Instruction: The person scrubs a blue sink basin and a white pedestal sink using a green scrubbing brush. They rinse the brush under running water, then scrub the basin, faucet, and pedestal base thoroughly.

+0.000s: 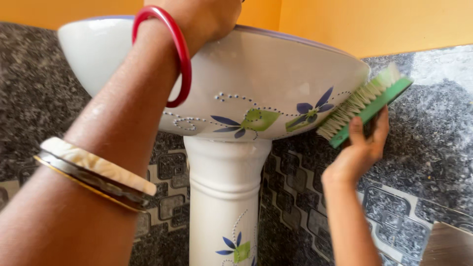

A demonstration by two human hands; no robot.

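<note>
A white pedestal wash basin point(266, 69) with blue and green flower prints fills the middle of the view, seen from below. My right hand point(359, 150) holds a green scrubbing brush point(367, 106) with pale bristles pressed against the basin's right underside. My left hand point(207, 17) rests on the basin's top rim, its fingers hidden over the edge. A red bangle point(181, 54) sits at that wrist, and a cream and gold bangle point(93, 172) lies lower on the forearm.
The basin stands on a white pedestal point(224, 202) with a small flower print low down. Dark speckled and patterned tiles point(433, 148) cover the wall behind, under orange paint point(374, 22).
</note>
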